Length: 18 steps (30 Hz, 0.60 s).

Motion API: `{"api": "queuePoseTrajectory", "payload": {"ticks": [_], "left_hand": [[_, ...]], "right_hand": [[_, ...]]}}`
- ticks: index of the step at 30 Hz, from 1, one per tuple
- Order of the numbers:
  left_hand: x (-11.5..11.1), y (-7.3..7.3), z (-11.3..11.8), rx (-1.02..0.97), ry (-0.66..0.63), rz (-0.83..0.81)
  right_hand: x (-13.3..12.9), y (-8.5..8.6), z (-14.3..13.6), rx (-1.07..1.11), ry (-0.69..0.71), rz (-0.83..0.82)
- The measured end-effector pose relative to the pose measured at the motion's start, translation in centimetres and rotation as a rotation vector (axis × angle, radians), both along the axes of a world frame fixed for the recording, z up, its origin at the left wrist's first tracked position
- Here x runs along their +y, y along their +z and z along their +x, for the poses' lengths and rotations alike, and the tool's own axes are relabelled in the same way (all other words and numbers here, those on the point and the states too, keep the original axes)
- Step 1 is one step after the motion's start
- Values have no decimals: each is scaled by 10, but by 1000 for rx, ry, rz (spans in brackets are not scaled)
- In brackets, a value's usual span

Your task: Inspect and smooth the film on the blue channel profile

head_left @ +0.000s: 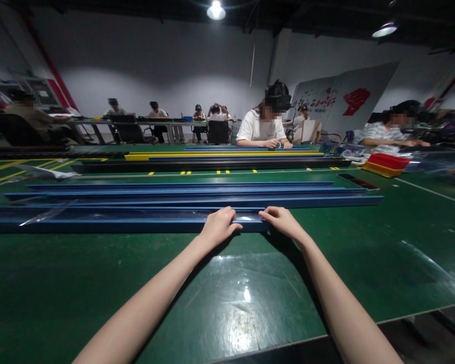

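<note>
A long blue channel-shaped profile (98, 225) lies across the table in front of me, with clear plastic film (248, 218) inside its trough. My left hand (220, 226) is closed over the near wall close to the right end, fingers inside the trough and thumb outside. At that right end, the thumb and fingertips of my right hand (282, 221) are pinched together at the edge of the film. The pinched edge itself is too small to make out clearly. Behind it, more blue profiles (307, 202) lie roughly parallel.
Farther back are a black profile (212, 165), a yellow profile (220, 154), a phone-like dark object (358, 182) and red and yellow bins (385, 164). A person (263, 126) works across the green table (98, 293). Clear film (432, 260) lies at right.
</note>
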<state>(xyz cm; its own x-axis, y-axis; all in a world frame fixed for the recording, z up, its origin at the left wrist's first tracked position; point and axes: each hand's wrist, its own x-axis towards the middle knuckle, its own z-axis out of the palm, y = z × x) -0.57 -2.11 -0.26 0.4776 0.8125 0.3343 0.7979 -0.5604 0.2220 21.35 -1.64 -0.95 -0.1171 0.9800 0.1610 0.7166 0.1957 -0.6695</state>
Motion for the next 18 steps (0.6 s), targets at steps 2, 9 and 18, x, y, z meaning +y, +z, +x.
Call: {"api": "queuePoseTrajectory", "payload": {"ticks": [2,9,18], "left_hand": [[0,0,0,-7,-2,-2],[1,1,1,-18,-4,-51],[1,2,1,8,-29,-52]], "right_hand": [[-4,2,-7,-12,98,-4],[-7,1,-18,-199,106,109],[-6,0,-18,-293,115,123]]}}
